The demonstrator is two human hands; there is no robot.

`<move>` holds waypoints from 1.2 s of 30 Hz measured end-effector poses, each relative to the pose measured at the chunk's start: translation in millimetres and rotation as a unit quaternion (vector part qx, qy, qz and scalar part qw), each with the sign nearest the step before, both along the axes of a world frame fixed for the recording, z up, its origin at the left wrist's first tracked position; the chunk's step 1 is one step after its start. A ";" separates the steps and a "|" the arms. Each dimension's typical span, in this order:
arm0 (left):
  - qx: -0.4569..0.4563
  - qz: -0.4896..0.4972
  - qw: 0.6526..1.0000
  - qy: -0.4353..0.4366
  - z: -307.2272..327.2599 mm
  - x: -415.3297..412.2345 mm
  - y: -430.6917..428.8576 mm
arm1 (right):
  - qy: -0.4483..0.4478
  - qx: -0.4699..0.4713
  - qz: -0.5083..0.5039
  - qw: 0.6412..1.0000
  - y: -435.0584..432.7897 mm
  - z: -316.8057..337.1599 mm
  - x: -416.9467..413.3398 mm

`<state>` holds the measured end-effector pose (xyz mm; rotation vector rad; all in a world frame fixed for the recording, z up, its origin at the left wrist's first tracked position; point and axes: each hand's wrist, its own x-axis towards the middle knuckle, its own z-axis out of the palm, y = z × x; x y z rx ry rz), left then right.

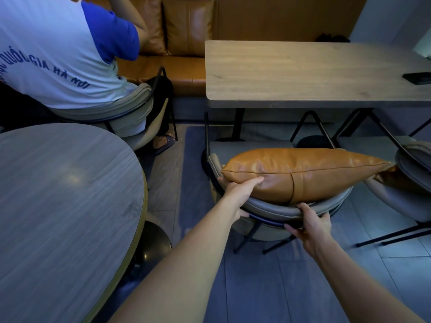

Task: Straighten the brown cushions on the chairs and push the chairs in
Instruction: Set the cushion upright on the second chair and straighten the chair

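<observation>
Looking halfway done: tan leather cushion (300,173) sits propped, both hands (238,197) (312,227) clamped on the grey padded chair's backrest (270,209), chair not tucked under the wooden table (303,73) yet.

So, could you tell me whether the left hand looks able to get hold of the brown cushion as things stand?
Probably yes. The left hand already rests against the brown cushion at its near left corner, above the chair backrest, and nothing lies between them.
</observation>
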<state>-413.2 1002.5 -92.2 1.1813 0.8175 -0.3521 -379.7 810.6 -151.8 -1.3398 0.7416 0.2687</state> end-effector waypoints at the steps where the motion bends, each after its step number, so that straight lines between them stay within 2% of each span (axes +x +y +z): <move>1: 0.000 0.003 1.000 0.000 -0.1 -0.2 -0.3 | 0.000 0.000 0.003 1.000 -1.4 -0.1 0.1; 6: 0.008 0.008 1.000 -0.013 2.2 1.7 -3.0 | -0.003 0.003 0.031 1.000 -8.2 0.4 1.5; 19: 0.035 -0.029 0.999 0.001 -0.4 -13.6 6.4 | 0.005 -0.069 0.121 0.990 -8.5 -0.3 -14.2; 36: 0.059 -0.023 0.998 0.002 -11.1 -19.0 9.7 | -0.003 -0.039 0.084 0.996 2.7 9.7 -21.2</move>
